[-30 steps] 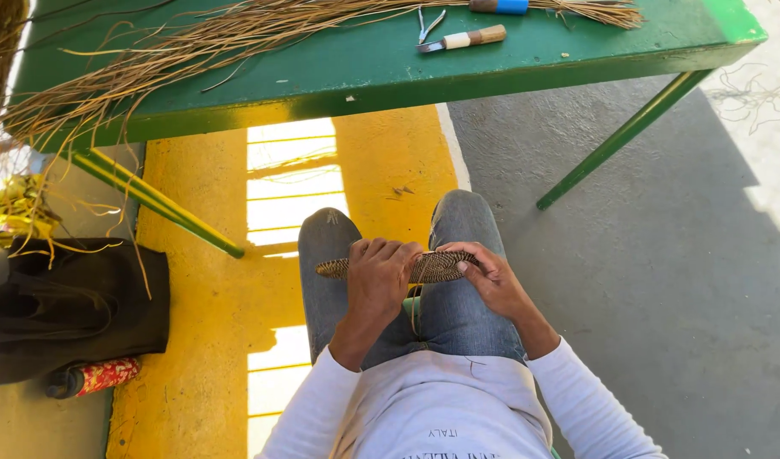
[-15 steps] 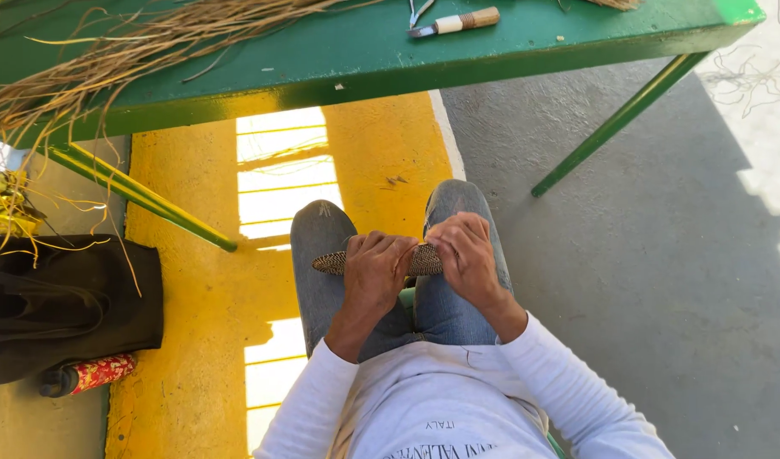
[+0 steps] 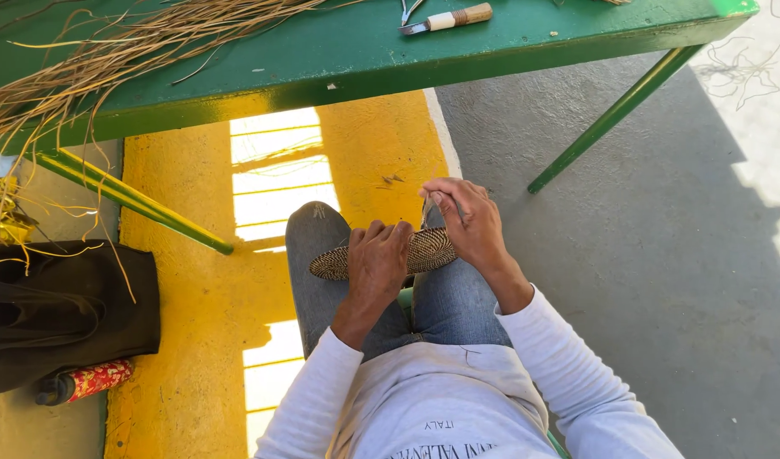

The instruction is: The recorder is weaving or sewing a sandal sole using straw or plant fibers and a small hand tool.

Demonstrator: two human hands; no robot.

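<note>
Head view, looking down at a seated person in jeans and a white long-sleeved top: we see a flat woven piece (image 3: pixel 415 252), dark and pale in a tight pattern, lying across the knees. The left hand (image 3: pixel 378 265) covers its middle, fingers curled over the top edge, the grip pressed together on the weave. The right hand (image 3: pixel 468 219) sits at the piece's right end, fingertips pinching a thin strand (image 3: pixel 426 209) that rises from the woven edge. Above the knees runs a green bench (image 3: pixel 339 59), with a heap of dry fibres (image 3: pixel 126 51) spread over its left part and trailing off the edge, and a knife with a pale wrapped handle (image 3: pixel 448 19) lying near the far side. On the floor to the left we see a dark bag (image 3: pixel 62 310) and, just below it, a red patterned bottle (image 3: pixel 88 381) on its side, beside a yellow painted strip (image 3: pixel 194 340).
</note>
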